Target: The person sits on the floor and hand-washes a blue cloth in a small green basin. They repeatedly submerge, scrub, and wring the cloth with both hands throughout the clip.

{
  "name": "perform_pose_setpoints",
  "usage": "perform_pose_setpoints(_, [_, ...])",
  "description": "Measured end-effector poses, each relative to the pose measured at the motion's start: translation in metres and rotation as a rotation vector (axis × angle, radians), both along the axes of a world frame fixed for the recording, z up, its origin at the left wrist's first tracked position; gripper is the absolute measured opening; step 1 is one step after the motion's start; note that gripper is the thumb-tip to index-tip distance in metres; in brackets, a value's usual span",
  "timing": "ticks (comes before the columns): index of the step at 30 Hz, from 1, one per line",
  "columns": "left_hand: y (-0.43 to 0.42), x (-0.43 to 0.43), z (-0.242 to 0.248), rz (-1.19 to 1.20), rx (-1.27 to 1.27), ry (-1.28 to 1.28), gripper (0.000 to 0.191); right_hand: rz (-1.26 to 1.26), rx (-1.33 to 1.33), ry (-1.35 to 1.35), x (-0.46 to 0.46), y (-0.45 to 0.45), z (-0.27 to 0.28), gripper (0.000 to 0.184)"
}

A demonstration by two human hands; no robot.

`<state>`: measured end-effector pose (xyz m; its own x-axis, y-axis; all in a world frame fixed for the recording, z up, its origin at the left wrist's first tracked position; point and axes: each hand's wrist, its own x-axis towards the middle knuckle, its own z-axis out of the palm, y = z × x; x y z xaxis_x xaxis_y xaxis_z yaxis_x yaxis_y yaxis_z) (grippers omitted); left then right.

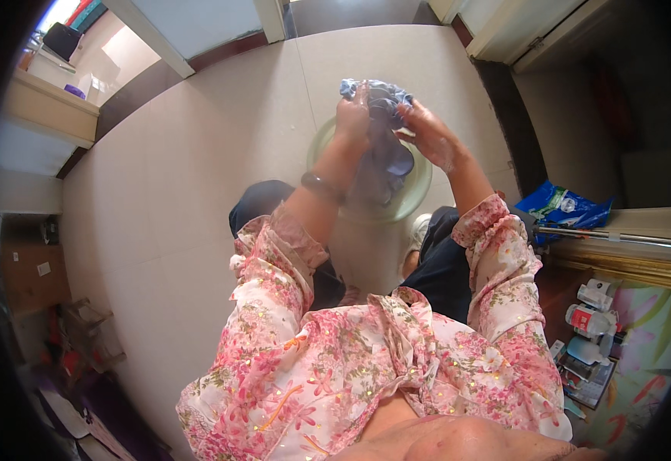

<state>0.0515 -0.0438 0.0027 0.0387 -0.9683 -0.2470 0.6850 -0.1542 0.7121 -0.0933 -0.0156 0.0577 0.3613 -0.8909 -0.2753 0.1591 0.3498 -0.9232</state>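
Observation:
A wet blue-grey garment or cloth [382,155] is raised in a bunch above a pale green plastic basin [416,201], its lower part hanging down into the basin. My left hand [354,118] grips the bunched upper part from the left, with a dark bangle on that wrist. From the right, my right hand [430,135] holds the edge of the same cloth between thumb and fingers. Suds or water gleam on the right hand and wrist. The cloth hides much of the basin's inside, and its exact shape cannot be told.
The basin stands on a beige tiled floor [185,173] between my feet. To the right lie a blue plastic packet [566,204], a metal rod [617,235] and a shelf with a bottle [589,320]. A wooden stool [84,328] stands at lower left. Doorways open at the far side.

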Motion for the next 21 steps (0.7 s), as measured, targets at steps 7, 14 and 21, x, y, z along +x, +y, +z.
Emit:
perform_pose_setpoints(7, [0.006, 0.002, 0.026, -0.242, -0.252, -0.103, 0.031, 0.060, 0.072, 0.016, 0.004, 0.004, -0.015, 0.041])
perform_pose_setpoints(14, [0.005, 0.017, 0.022, -0.204, -0.310, -0.619, 0.053, -0.222, 0.195, -0.381, -0.006, -0.014, -0.019, 0.029])
perform_pose_setpoints(21, [0.017, 0.022, 0.031, -0.590, -0.472, -1.014, 0.059, -0.252, 0.191, -0.633, -0.028, -0.023, -0.004, 0.032])
